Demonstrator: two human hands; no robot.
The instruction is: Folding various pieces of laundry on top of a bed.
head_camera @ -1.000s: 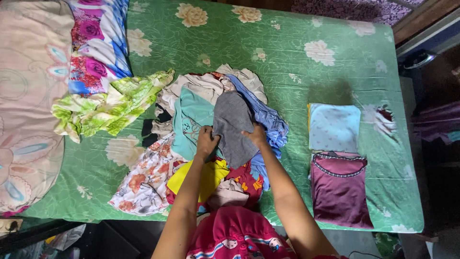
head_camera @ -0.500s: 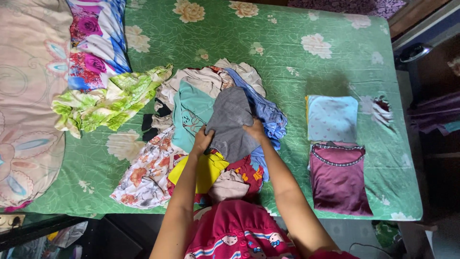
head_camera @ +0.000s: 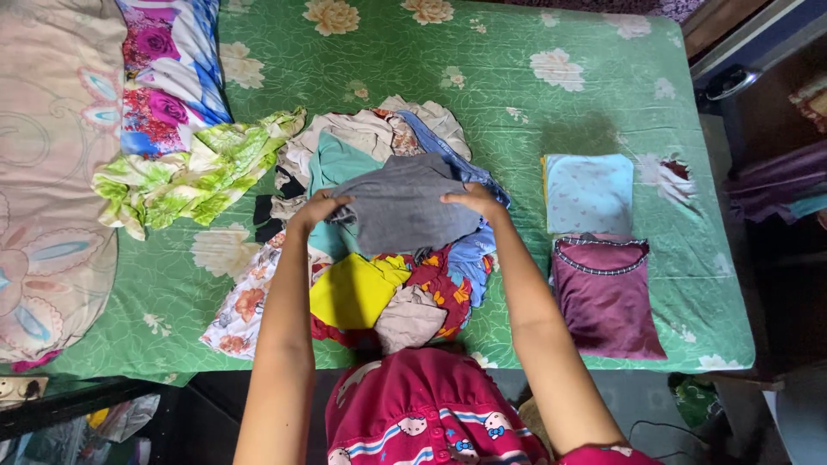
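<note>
While spread flat over clothes pile | gripped grey garment by both top corners | left hand, right hand fingers closed on fabric.

A heap of clothes lies on the bed before me. Two folded garments sit to its right, one behind the other. A crumpled cloth lies to its left, with pillows beyond that.
</note>
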